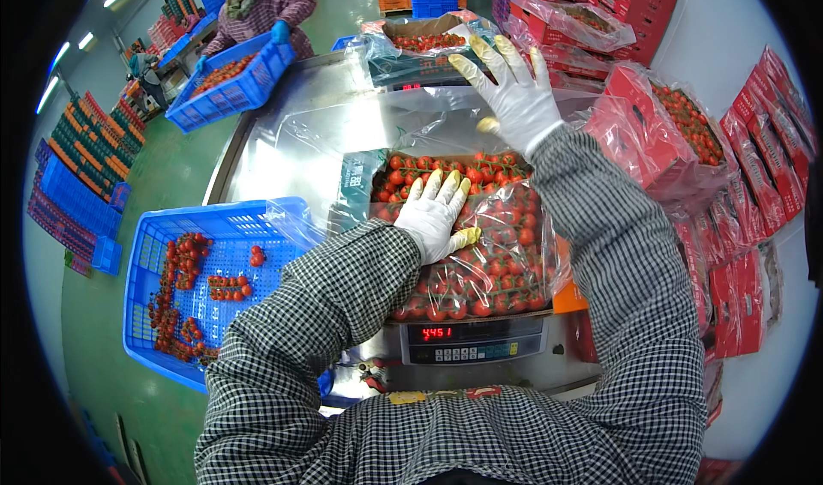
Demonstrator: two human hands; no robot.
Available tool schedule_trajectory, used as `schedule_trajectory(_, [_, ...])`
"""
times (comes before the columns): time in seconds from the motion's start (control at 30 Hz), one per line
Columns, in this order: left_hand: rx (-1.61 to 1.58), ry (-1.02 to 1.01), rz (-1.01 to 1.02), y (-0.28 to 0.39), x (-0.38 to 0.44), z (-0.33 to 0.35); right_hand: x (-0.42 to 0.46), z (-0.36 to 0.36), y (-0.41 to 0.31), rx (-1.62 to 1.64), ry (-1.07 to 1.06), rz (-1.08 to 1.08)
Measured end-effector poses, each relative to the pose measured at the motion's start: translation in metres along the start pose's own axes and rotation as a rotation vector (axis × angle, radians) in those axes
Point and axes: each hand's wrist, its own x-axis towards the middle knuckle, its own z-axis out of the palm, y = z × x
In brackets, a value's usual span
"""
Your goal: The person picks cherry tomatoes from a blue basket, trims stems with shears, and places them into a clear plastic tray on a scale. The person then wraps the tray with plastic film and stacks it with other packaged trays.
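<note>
My left hand (437, 218), in a white glove with yellowed fingertips, lies flat with fingers spread on the cherry tomatoes (501, 273) in a cardboard box. Clear plastic film (479, 221) covers the near part of the fruit, while the far rows look uncovered. Above the box's far right corner, my gloved right hand (514, 93) is raised with its fingers apart and nothing in it. Under the box sits a digital scale (476, 343) with a lit red display and a keypad. A green printed flap (357, 180) shows at the box's left side.
To the left stands a blue plastic crate (144, 292) with tomato trusses. Across the metal table (276, 144) is another tomato box (411, 61). A co-worker (257, 9) carries a blue crate (225, 109). Red cartons (649, 131) in plastic crowd the right.
</note>
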Motion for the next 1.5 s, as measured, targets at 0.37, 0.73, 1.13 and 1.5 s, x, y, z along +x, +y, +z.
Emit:
schedule_trajectory(0.37, [0.313,1.192,0.252,-0.015,-0.024,-0.025,-0.164,-0.04,-0.022,0.557,-0.341,-0.326])
schedule_trajectory(0.73, [0.379,-0.129,0.019,-0.004,-0.118,-0.052,-0.154,-0.075,-0.025,0.548,-0.668,-0.273])
schedule_trajectory(1.13, [-0.174,0.426,0.179,-0.04,-0.175,-0.041,-0.043,-0.041,-0.206,0.497,-0.813,-0.107])
schedule_trajectory(1.5, [-0.376,0.391,0.069,-0.048,-0.105,0.011,-0.035,-0.035,-0.238,0.446,-0.837,-0.026])
